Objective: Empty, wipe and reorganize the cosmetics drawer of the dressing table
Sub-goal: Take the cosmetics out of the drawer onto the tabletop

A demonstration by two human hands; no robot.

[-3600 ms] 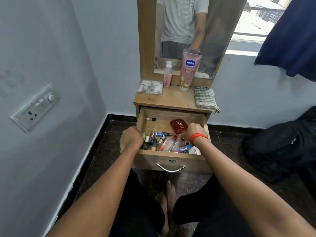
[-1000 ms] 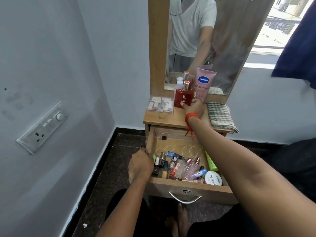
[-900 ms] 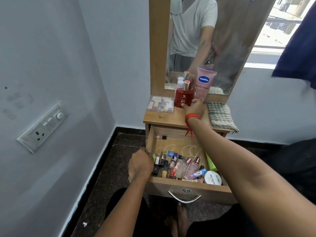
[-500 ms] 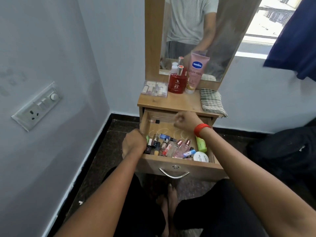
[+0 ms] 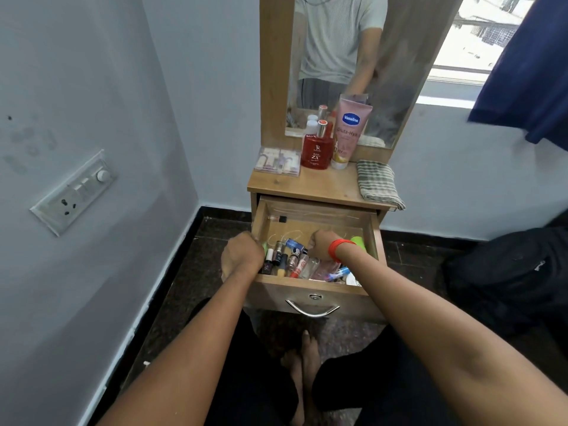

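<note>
Wood drawer [image 5: 310, 292]: pulled out from under the worktop [image 5: 322, 187], with its curved metal handle [image 5: 312, 310] facing me.
Left hand [image 5: 242, 255]: at the drawer's left wall near the front corner, fingers curled over the rim and gripping it.
Right hand [image 5: 322, 247]: inside the drawer with knuckles up and fingers curled down toward the bottles. I cannot tell whether it holds anything. A red band [image 5: 341, 250] circles the wrist.
Hands: apart, with the row of bottles lying between them.
Small bottles [image 5: 289, 259]: crowded along the front of the drawer, most lying down, some passing under my right wrist.
Green tube [image 5: 358, 241]: by the drawer's right wall, just beyond my right wrist.
White jar [image 5: 352, 279]: in the front right corner, mostly hidden by my forearm.
Drawer back: bare wood, with one small dark-capped tube [image 5: 276, 218] lying at the left.
Red perfume bottle [image 5: 316, 150]: upright at the back of the worktop, against the mirror frame.
Pink Vaseline tube [image 5: 349, 130]: standing on its cap just right of the red bottle.
Clear case [image 5: 279, 159]: lying just left of the red bottle.
Checked cloth [image 5: 378, 184]: folded on the worktop's right end, its corner hanging over the edge.
Mirror [image 5: 338, 56]: reflects my torso in a grey shirt.
Floor: my bare feet [image 5: 302, 361] below the drawer, and a dark bag [image 5: 507, 278] off to the right.
Left wall: a switch plate [image 5: 73, 192].
</note>
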